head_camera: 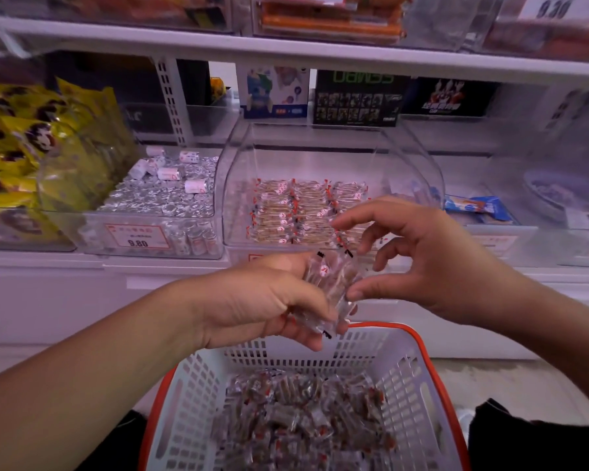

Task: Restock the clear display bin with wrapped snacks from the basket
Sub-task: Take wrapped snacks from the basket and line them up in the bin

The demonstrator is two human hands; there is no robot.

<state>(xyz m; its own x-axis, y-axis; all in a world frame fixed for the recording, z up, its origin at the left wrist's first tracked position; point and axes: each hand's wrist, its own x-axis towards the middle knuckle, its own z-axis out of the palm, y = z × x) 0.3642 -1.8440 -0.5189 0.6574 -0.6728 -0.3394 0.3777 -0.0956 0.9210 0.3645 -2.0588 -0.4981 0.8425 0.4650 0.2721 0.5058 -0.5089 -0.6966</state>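
bin (pixel 334 171) on shelf (pixel 170 263) | basket (pixel 419 379) before, below it | snacks (pixel 306 212) in bin

Left forearm angled in from the lower left, left hand (pixel 269 297) turned palm-inward with fingers and thumb curled round a small clutch of wrapped snacks (pixel 330 283). Right forearm reaching in from the right edge, right hand (pixel 419 256) raised slightly higher, fingers (pixel 354 219) spread and loosely bent, thumb tip (pixel 357 294) close against the held wrappers, possibly touching, though blur hides the contact. Both wrists bare, hands close together at centre view.
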